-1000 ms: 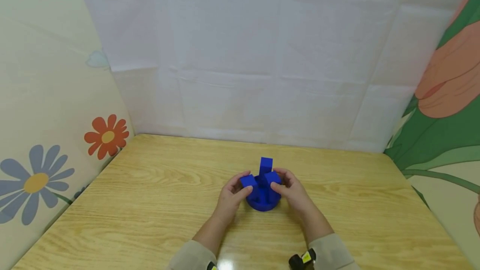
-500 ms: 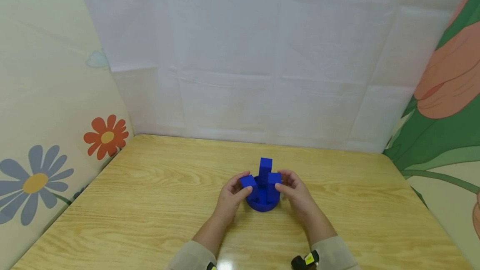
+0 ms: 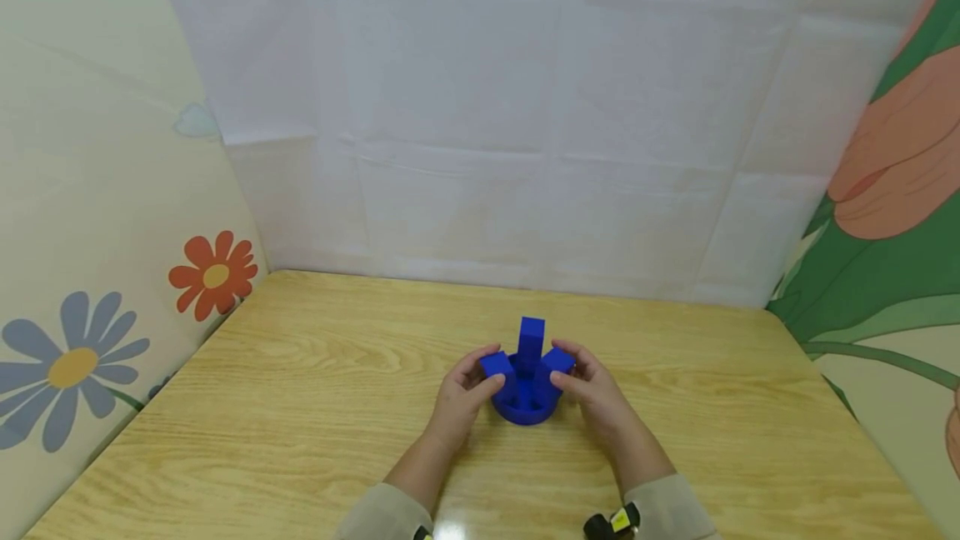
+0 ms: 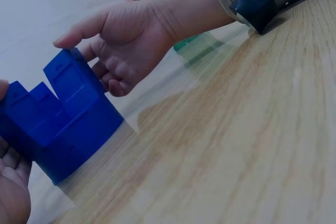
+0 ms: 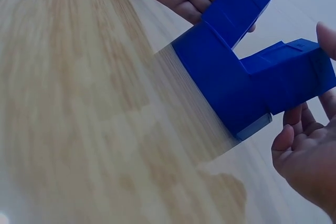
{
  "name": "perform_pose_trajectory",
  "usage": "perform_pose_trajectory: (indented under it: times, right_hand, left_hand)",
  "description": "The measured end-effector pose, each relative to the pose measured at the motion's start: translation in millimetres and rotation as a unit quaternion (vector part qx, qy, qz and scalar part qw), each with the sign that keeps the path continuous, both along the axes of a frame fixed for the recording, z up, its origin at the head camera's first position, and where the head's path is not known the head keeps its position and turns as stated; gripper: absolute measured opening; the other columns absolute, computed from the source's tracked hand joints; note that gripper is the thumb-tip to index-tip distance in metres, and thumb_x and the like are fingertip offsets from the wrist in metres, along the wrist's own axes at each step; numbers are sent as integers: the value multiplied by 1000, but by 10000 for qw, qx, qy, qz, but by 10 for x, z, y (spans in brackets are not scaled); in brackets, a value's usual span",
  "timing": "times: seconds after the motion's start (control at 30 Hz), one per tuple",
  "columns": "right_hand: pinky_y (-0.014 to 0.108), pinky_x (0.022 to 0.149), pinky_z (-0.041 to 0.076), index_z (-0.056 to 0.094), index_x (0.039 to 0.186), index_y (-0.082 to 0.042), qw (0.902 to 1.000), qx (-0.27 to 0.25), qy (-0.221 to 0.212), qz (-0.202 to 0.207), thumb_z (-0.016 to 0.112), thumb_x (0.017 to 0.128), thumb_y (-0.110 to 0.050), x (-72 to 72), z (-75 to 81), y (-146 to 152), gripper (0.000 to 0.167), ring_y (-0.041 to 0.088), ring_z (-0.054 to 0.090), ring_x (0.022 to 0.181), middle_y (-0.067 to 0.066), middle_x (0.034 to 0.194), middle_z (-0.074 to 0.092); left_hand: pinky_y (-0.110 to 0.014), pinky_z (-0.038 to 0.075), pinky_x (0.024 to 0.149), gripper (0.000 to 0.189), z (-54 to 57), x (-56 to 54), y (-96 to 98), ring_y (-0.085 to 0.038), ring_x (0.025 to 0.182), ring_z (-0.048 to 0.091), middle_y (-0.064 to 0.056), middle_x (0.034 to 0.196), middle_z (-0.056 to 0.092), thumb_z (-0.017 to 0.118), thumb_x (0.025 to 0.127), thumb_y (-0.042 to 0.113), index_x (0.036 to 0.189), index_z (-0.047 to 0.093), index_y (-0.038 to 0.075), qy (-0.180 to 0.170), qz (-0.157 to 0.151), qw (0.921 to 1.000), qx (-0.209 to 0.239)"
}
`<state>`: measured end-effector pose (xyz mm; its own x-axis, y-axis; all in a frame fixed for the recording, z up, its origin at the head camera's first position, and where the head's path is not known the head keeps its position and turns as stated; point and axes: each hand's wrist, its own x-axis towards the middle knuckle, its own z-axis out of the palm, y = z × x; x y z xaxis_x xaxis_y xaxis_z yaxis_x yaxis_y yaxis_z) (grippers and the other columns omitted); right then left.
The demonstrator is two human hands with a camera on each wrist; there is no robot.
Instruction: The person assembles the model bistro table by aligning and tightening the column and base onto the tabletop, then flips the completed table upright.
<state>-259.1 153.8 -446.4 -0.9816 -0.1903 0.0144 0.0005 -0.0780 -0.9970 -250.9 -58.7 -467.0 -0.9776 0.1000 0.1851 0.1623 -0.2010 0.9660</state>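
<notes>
A blue round base (image 3: 525,417) stands on the wooden table with three blue rectangular blocks rising from its rim. My left hand (image 3: 461,394) pinches the left block (image 3: 495,363) between thumb and fingers. On the other side, my right hand (image 3: 592,382) holds the right block (image 3: 557,359) by its upper end, thumb in front and fingers behind. The back block (image 3: 532,333) stands upright, touched by neither hand. Small markings show on the block faces in the left wrist view, where the base wall (image 4: 79,145) looks smooth. Fingertips behind both held blocks are partly hidden.
The wooden table (image 3: 300,407) reaches back to a hanging white cloth (image 3: 480,148). Flower-printed cloths stand at the left and right. Black-and-yellow straps (image 3: 618,519) sit at the sleeve cuffs.
The right block, held in my right hand, has shifted outward to the right and turned, from leaning inward to leaning outward. My left hand and the base have stayed nearly still.
</notes>
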Motion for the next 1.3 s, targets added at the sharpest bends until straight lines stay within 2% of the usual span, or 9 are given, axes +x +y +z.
perform_pose_trajectory:
  times: [0.17, 0.3, 0.53, 0.8, 0.93, 1.17, 1.23, 1.3]
  right_hand:
    - [20, 85, 45, 39, 140, 7, 10000, -23, 42, 0, 64, 90, -3, 19, -4, 38, 57, 11, 52, 100, -2, 112, 55]
    - [20, 84, 45, 47, 133, 1, 9997, -213, 108, 1, 62, 89, -1, 52, -10, 77, 46, 10, 52, 99, -5, 109, 54]
    - [20, 92, 47, 51, 124, -11, 9975, -512, 206, 431, 56, 92, 0, 99, -29, 170, 34, 5, 56, 103, -11, 107, 61]
    - [20, 89, 48, 55, 116, -17, 9978, -300, 200, 551, 63, 90, -1, 101, -57, 233, 31, 6, 57, 100, -13, 102, 64]
    - [20, 87, 48, 57, 110, -22, 9968, -162, 277, 736, 65, 90, -3, 87, -78, 248, 29, 7, 57, 98, -12, 103, 64]
    - [19, 87, 47, 58, 114, -22, 9958, -2, 408, 824, 67, 92, -9, 78, -91, 263, 27, 6, 56, 101, -16, 107, 64]
    - [18, 88, 47, 57, 122, -15, 9951, 89, 489, 859, 66, 93, -11, 75, -90, 258, 31, 5, 57, 102, -16, 111, 64]
    - [18, 91, 47, 51, 134, -6, 9938, 167, 520, 973, 64, 95, -14, 69, -88, 252, 42, 3, 57, 107, -7, 124, 63]
  left_hand:
    - [-16, 49, 91, 50, 0, -1, 1, 0, 106, 60, -29, 137, 53, 62, 88, -3, 136, 49, -9, -20, -2, 10000, -30]
    - [-16, 48, 91, 50, -2, -3, 1, 0, 106, 60, -29, 137, 53, 62, 88, -3, 135, 49, -9, -9, 21, 10000, -26]
    - [-16, 49, 91, 50, 2, 3, 1, 0, 106, 60, -28, 136, 54, 62, 88, -3, 135, 49, -9, -37, 34, 10000, 3]
    - [-16, 49, 91, 50, -12, -5, -1, 0, 107, 60, -32, 138, 50, 62, 89, -2, 135, 46, -13, 24, -3, 10000, 69]
    - [-16, 49, 91, 50, -23, -8, 2, -1, 107, 60, -32, 138, 51, 62, 88, -3, 135, 46, -13, 34, 6, 10000, 86]
    - [-17, 49, 91, 51, -28, -17, 14, -1, 106, 61, -32, 137, 51, 62, 87, -5, 135, 47, -13, 2, 14, 9998, 186]
    - [-17, 49, 91, 51, -23, -18, 15, -2, 107, 61, -32, 137, 51, 62, 87, -5, 135, 47, -13, 13, 12, 9998, 193]
    - [-17, 49, 91, 51, -18, -17, 14, -2, 107, 61, -31, 137, 52, 62, 87, -4, 135, 47, -13, -13, 12, 9998, 180]
